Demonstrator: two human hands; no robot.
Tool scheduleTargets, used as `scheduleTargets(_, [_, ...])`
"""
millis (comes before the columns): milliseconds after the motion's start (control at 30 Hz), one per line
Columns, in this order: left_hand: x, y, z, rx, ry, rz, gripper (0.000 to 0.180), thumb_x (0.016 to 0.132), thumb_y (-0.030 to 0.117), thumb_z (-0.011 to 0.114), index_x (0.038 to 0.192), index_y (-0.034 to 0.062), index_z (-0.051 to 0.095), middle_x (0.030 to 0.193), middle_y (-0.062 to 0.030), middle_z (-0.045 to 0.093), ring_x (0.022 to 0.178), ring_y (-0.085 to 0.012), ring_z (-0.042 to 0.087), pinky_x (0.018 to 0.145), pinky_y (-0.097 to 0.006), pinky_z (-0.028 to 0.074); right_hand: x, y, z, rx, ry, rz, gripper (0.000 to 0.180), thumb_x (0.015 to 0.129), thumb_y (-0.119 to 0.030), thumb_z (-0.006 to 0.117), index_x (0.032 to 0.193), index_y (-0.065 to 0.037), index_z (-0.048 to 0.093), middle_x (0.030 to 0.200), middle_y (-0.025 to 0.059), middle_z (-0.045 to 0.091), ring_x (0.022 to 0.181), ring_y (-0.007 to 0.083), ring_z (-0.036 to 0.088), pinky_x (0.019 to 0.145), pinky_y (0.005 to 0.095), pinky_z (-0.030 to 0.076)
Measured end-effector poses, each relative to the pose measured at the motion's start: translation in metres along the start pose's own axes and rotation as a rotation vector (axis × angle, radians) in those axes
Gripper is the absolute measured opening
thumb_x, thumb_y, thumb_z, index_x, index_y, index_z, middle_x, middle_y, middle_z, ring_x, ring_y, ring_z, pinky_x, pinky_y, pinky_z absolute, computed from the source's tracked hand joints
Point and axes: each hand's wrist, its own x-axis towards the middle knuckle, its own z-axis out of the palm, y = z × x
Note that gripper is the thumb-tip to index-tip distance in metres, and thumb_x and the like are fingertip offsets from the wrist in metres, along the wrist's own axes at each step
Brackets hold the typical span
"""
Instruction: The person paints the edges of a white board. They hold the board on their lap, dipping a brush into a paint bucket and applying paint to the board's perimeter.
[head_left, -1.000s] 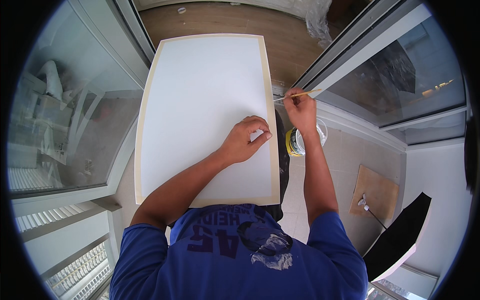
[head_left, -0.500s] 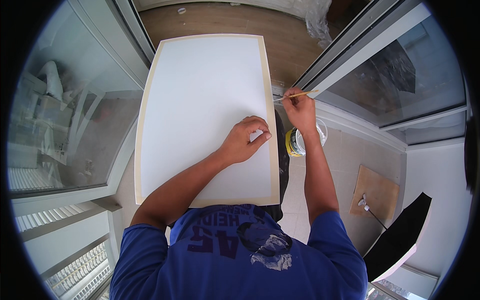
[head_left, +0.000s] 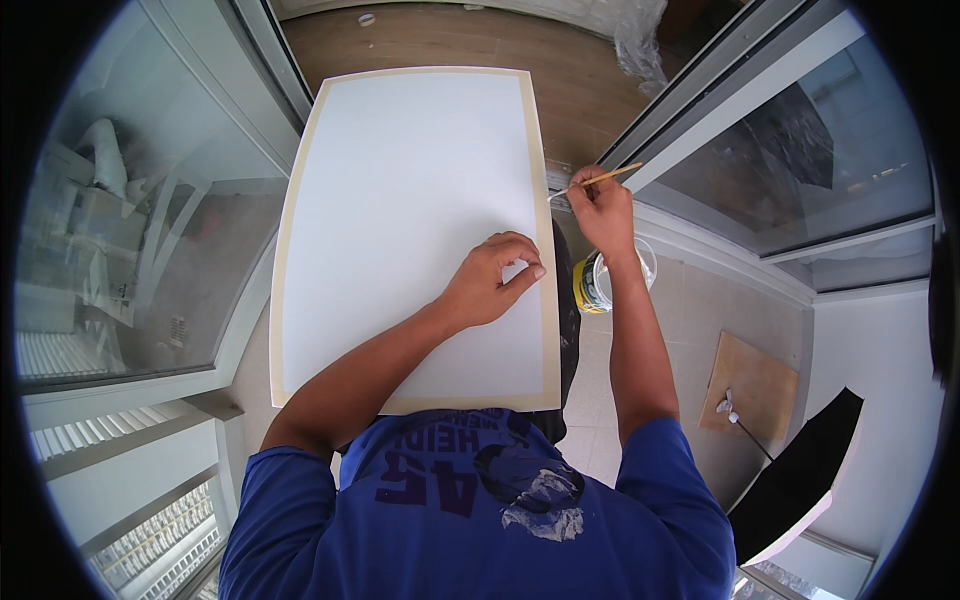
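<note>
A large white board [head_left: 410, 190] with beige tape along its edges lies in front of me, reaching back from my body. My left hand [head_left: 493, 280] rests over its right part. Thumb and forefinger curl into a ring with their tips together; anything small between them is too hard to make out. Beyond the board's right edge, my right hand [head_left: 603, 212] grips a thin paintbrush [head_left: 613, 174] with a wooden handle. The handle slants up to the right, and the whitish tip points at the board's edge; whether it touches is unclear. Below that hand, my forearm partly covers a yellow-and-white bucket [head_left: 590, 288].
Glass doors [head_left: 790, 150] flank the board on both sides. A brown flat panel [head_left: 748, 385] lies on the tiled floor at right, beside a black umbrella-like shade [head_left: 800, 475]. Clear plastic sheeting [head_left: 640, 45] hangs at the back, above the wood floor [head_left: 440, 45].
My right hand has shifted slightly up, and the brush handle now tilts more steeply up to the right. The left hand has stayed in place.
</note>
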Motion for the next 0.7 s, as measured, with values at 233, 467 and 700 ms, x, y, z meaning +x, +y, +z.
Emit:
scheduleTargets(233, [0.0,-0.002,0.001,0.008,-0.007,0.012,0.013,0.102,0.013,0.077,0.105,0.0011,0.072,0.114,-0.0111,0.075,0.109,-0.0271,0.071,0.096,-0.039,0.057,0.004,0.008,0.009,0.011,0.053,-0.076,0.007,0.095,-0.009,0.073,0.096,-0.002,0.072,0.07,-0.0004,0.065,0.064,0.0038,0.057,0.06,0.0264,0.047])
scheduleTargets(467, [0.0,-0.005,0.0,0.049,-0.017,0.038,0.013,0.104,0.014,0.077,0.108,0.0022,0.072,0.118,-0.0081,0.074,0.107,-0.0217,0.071,0.092,-0.036,0.057,-0.004,0.006,0.005,-0.028,0.023,-0.068,0.007,0.095,-0.009,0.071,0.096,-0.002,0.072,0.071,0.0,0.066,0.065,0.0049,0.059,0.062,0.0268,0.05])
scheduleTargets(700, [0.0,-0.005,0.0,0.038,-0.015,0.043,0.013,0.104,0.013,0.077,0.108,0.0023,0.072,0.118,-0.0082,0.074,0.106,-0.0216,0.07,0.091,-0.035,0.056,-0.002,0.008,0.006,0.041,0.067,-0.052,0.01,0.092,-0.011,0.072,0.095,-0.002,0.071,0.065,0.0082,0.065,0.057,0.0155,0.06,0.06,0.0342,0.051])
